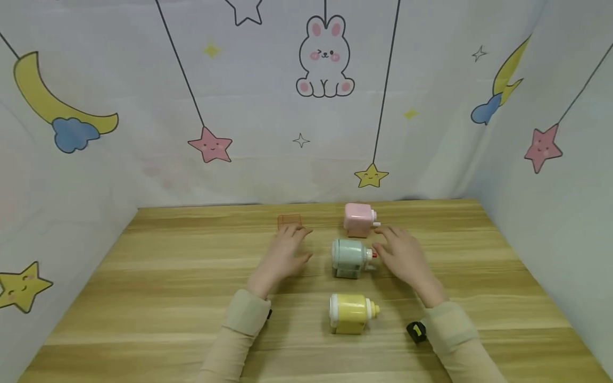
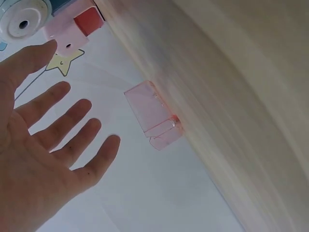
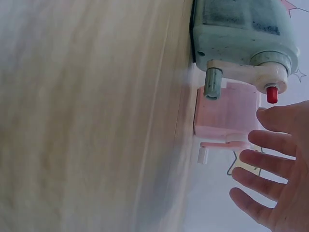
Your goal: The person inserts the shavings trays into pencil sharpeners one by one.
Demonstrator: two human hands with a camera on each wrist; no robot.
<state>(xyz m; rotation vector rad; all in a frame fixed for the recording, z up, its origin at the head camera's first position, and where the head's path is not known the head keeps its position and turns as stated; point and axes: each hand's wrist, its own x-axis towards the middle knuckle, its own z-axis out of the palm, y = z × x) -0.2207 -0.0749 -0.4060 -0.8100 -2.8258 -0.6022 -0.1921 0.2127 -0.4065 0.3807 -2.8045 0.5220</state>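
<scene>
Three crank pencil sharpeners stand in a column: a pink sharpener (image 1: 359,219) at the back, a green sharpener (image 1: 348,257) in the middle and a yellow sharpener (image 1: 351,314) at the front. My left hand (image 1: 284,255) is left of the green one, fingers spread and holding nothing. Just beyond its fingertips lies a clear pinkish plastic box (image 2: 152,108). My right hand (image 1: 402,255) is at the crank side of the green and pink sharpeners, also holding nothing. Its thumb is close to the red tip (image 3: 272,94) on the green one's crank; contact cannot be made out.
The sharpeners stand on a wood-grain table (image 1: 158,298). A white cloth backdrop (image 1: 268,106) with printed stars, moons and a rabbit rises behind and at both sides. A small black object (image 1: 416,332) shows by the right cuff.
</scene>
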